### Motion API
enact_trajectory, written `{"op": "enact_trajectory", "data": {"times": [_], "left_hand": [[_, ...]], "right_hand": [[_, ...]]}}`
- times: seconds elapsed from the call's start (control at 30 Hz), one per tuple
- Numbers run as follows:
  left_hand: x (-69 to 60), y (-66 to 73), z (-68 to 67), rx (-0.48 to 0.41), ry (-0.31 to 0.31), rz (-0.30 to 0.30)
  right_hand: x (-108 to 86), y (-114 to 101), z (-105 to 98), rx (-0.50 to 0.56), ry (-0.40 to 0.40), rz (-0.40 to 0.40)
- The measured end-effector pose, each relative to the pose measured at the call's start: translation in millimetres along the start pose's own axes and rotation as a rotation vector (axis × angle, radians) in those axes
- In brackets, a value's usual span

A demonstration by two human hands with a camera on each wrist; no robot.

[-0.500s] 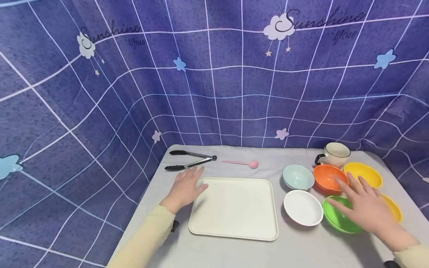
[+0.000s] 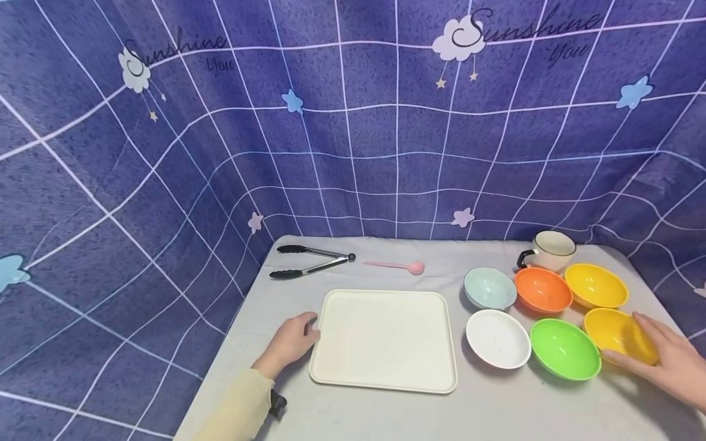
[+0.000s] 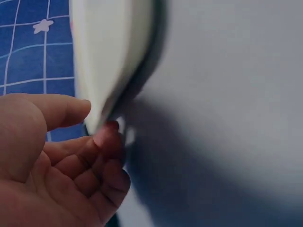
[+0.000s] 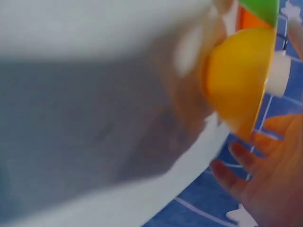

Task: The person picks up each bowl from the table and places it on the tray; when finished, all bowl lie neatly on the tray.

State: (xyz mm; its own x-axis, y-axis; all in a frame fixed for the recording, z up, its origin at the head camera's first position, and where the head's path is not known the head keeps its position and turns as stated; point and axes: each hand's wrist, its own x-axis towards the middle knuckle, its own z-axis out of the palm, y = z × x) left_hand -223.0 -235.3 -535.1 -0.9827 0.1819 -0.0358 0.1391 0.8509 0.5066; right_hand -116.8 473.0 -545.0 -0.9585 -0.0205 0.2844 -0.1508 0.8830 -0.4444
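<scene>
My left hand (image 2: 290, 344) is at the left edge of a cream rectangular tray (image 2: 386, 340). In the left wrist view the thumb is above the tray's rim (image 3: 106, 94) and the bent fingers are at its underside, with no firm grip visible. My right hand (image 2: 664, 358) spreads across the right side of the nearer yellow bowl (image 2: 618, 334), thumb over the near rim and fingers at the far right. The right wrist view shows those fingers extended beside the yellow bowl (image 4: 241, 80). Left of it is a green bowl (image 2: 565, 349).
A white bowl (image 2: 498, 339), light blue bowl (image 2: 489, 288), orange bowl (image 2: 543, 290) and second yellow bowl (image 2: 595, 286) stand close together. Behind them is a cream mug (image 2: 554, 251). Black-handled tongs (image 2: 325, 264) and a pink spoon (image 2: 415, 267) lie behind the tray.
My left hand has moved down from the tray's back left corner to its left edge, fingers now bent. My right hand has shifted right, from above the green bowl to the nearer yellow bowl.
</scene>
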Motion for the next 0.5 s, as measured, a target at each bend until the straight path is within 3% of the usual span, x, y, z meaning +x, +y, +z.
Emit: {"op": "enact_trajectory", "data": {"times": [0.17, 0.33, 0.5], "left_hand": [[-6.1, -12.8, 15.9, -0.116, 0.029, -0.038], [-8.0, -18.3, 22.3, -0.222, 0.05, -0.085], [-8.0, -16.7, 24.0, -0.247, 0.039, -0.089]], "right_hand": [[-6.5, 13, 11, 0.073, 0.012, -0.036], [-6.0, 14, 14, 0.088, 0.031, -0.029], [-6.0, 16, 16, 0.071, 0.08, -0.019]]}}
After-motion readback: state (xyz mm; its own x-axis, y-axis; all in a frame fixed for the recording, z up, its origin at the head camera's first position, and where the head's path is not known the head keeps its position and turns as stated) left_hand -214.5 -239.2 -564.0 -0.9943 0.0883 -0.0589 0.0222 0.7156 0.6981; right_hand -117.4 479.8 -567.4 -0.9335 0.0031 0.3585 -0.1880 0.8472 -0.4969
